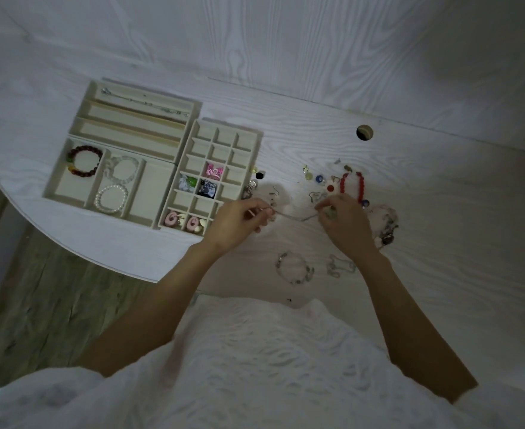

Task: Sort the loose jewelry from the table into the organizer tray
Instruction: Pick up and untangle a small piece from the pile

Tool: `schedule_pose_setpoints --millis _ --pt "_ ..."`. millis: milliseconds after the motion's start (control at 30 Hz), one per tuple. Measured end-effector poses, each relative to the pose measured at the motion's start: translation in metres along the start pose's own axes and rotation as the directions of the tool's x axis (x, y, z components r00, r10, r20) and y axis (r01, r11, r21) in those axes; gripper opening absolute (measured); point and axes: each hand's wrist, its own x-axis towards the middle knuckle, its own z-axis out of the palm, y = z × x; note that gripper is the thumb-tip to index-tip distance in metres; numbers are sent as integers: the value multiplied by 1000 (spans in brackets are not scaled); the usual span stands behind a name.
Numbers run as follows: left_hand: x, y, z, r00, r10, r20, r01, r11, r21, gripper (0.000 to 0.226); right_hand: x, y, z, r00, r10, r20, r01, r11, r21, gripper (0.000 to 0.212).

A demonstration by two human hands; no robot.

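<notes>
Silver chain [295, 215] is held stretched between two hands above the white table [409, 187].

The chain's ends are pinched by the fingers of the left hand [239, 219] and the right hand [346, 224], both clamped on it, just right of the organizer tray [174, 156]. The step is judged best done by keeping the chain taut and straight, so that it can be laid lengthwise in one of the long slots [131, 125] at the tray's far side, where another chain [145, 102] already lies; slack would let it tangle or snag a divider. Loose pieces, among them a red bead string [352, 185] and a pale bracelet [295, 269], are left on the table. No brand, label or writing can be read anywhere.
</notes>
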Motion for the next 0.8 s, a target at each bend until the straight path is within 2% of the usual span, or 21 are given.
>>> schedule_pose_setpoints --millis 100,200,267,333,467,567,667,800 --pt "3 11 1 999 31 24 -30 999 -15 9 -1 -22 9 971 -203 124 182 970 163 40" --pt "5 14 -3 998 61 0 -61 998 -19 9 0 -44 20 929 -256 268 152 922 356 46" --pt "5 12 -8 998 50 -36 -51 998 -44 9 0 -51 23 948 -191 255 67 902 427 34" --pt "4 8 -18 999 23 -32 -25 997 -69 9 2 -52 18 975 -140 172 40 873 485 24" --pt "-5 5 -42 992 -1 124 10 997 -70 8 2 -59 -3 983 -147 111 46 777 628 30" --pt "-14 3 -60 989 -13 146 35 989 -147 15 7 -64 -15 991 -106 83 26 755 655 30" --pt "-20 -5 -75 990 -46 131 73 975 -210 15 12 -69 -15 996 -83 17 56 794 605 32" --pt "-30 -28 -87 990 -120 76 134 965 -225 15 12 -79 -7 984 -172 -52 177 878 446 18"
